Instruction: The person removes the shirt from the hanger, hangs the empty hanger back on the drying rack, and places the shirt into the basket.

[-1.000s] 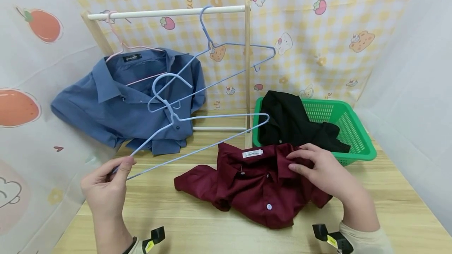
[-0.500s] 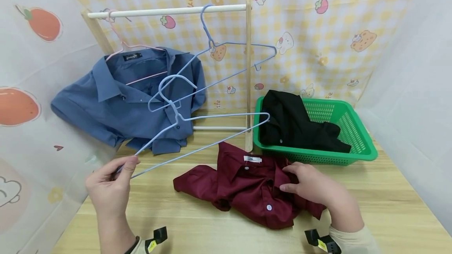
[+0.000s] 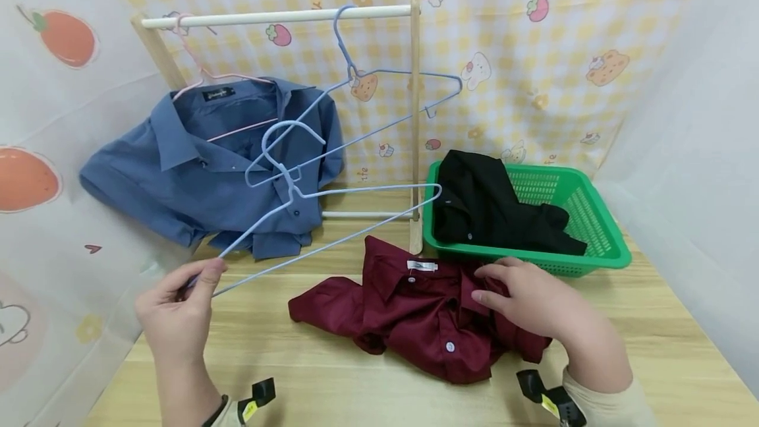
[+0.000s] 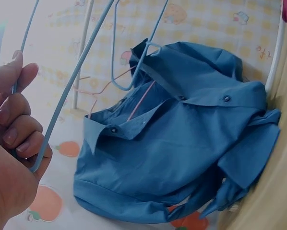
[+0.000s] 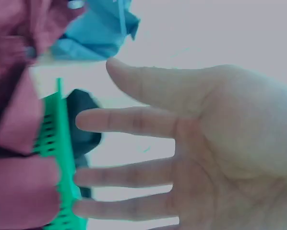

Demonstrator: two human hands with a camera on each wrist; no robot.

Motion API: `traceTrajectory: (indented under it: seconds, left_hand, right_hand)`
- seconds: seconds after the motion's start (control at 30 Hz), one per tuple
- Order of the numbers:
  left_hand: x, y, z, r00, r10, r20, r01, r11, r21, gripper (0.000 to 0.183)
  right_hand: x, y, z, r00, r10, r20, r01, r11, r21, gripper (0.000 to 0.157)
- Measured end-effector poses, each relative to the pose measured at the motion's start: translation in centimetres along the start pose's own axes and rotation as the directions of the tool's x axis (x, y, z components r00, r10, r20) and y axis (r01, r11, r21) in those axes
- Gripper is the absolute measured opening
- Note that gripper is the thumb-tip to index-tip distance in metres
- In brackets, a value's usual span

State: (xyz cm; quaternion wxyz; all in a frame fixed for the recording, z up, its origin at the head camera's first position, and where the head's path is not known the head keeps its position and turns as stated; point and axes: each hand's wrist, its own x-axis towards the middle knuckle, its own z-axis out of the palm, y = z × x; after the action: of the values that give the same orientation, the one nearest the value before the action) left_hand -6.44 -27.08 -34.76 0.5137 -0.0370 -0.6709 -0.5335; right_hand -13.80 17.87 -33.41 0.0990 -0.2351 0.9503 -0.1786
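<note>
In the head view my left hand [image 3: 178, 305] grips one end of a light blue clothes hanger [image 3: 332, 193], its hook upward. The left wrist view shows those fingers curled round the hanger wire [image 4: 69, 91]. A maroon shirt [image 3: 415, 321] lies crumpled on the table, collar toward the back and a white label in its neck. My right hand [image 3: 528, 298] is over the right side of its collar. Seen from the right wrist, that hand [image 5: 206, 139] has its fingers straight and spread, with the shirt [image 5: 18, 96] beyond the fingertips.
A rack [image 3: 279, 16] stands at the back left, carrying a blue shirt [image 3: 231, 163] on a pink hanger [image 3: 188, 51] and a bare blue hanger [image 3: 385, 72]. A green basket [image 3: 605, 226] holding a black garment [image 3: 492, 209] is behind the maroon shirt, on the table [image 3: 255, 361].
My right hand has moved toward me and left, then slightly back up, and the maroon collar's right side sits lower. The held hanger has shifted only slightly.
</note>
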Motion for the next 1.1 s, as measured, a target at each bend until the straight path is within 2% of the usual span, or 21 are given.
traceTrajectory:
  seconds: [0.13, 0.27, 0.33, 0.4, 0.53, 0.6, 0.67, 0.77, 0.83, 0.87, 0.97, 1.0, 1.1]
  left_hand:
    - [1.1, 0.7, -0.3, 0.999, 0.013, -0.035, -0.012, 1.0, 0.025, 0.008]
    - [2.5, 1.8, -0.4, 0.995, 0.021, -0.101, -0.013, 0.996, 0.084, 0.005]
    - [3.3, 2.4, -0.4, 0.989, 0.02, -0.144, -0.005, 0.994, 0.105, 0.007]
    - [4.0, 3.0, -0.3, 0.983, 0.011, -0.185, 0.005, 0.996, 0.086, 0.01]
    - [5.4, 4.1, -0.3, 0.971, -0.005, -0.237, 0.027, 0.995, 0.092, 0.015]
    - [6.0, 4.7, -0.6, 0.964, -0.025, -0.266, 0.055, 0.993, 0.103, 0.016]
    - [6.7, 5.4, -1.2, 0.948, -0.074, -0.311, 0.122, 0.983, 0.137, 0.01]
    - [7.9, 6.4, -2.4, 0.917, -0.132, -0.377, 0.233, 0.943, 0.236, 0.008]
    - [8.9, 6.9, -3.1, 0.884, -0.203, -0.421, 0.335, 0.903, 0.269, 0.011]
    - [9.3, 7.0, -3.4, 0.871, -0.214, -0.442, 0.371, 0.876, 0.307, 0.015]
    - [10.9, 6.8, -4.1, 0.87, -0.184, -0.457, 0.386, 0.83, 0.402, 0.029]
    - [11.5, 6.7, -4.2, 0.875, -0.172, -0.452, 0.38, 0.824, 0.42, 0.032]
    - [12.8, 6.5, -4.2, 0.893, -0.132, -0.431, 0.366, 0.771, 0.521, 0.031]
  right_hand:
    - [0.5, -1.3, -2.0, 0.999, -0.037, 0.021, 0.037, 0.999, -0.025, 0.049]
    - [2.2, -2.4, -4.3, 0.997, -0.073, 0.032, 0.075, 0.996, -0.051, 0.047]
    - [3.5, -2.8, -5.5, 0.995, -0.094, 0.045, 0.096, 0.994, -0.052, 0.046]
    - [5.0, -3.1, -6.7, 0.993, -0.101, 0.06, 0.103, 0.994, -0.042, 0.046]
    - [8.1, -3.6, -8.6, 0.994, -0.086, 0.071, 0.088, 0.996, -0.029, 0.044]
    - [9.8, -3.9, -9.4, 0.996, -0.07, 0.047, 0.071, 0.997, -0.025, 0.045]
    - [11.8, -4.3, -10.0, 0.998, -0.059, 0.007, 0.059, 0.998, -0.001, 0.047]
    - [14.6, -4.9, -10.8, 0.997, -0.032, -0.071, 0.038, 0.995, 0.091, 0.055]
    - [16.4, -5.2, -11.1, 0.991, -0.016, -0.13, 0.036, 0.987, 0.156, 0.06]
    - [17.1, -5.4, -11.1, 0.988, -0.005, -0.155, 0.035, 0.981, 0.189, 0.063]
    - [19.1, -5.7, -11.2, 0.972, 0.027, -0.234, 0.033, 0.969, 0.246, 0.067]
    - [19.7, -5.8, -11.2, 0.965, 0.038, -0.261, 0.033, 0.964, 0.262, 0.068]
    - [21.0, -6.0, -11.1, 0.945, 0.077, -0.316, 0.026, 0.951, 0.309, 0.07]
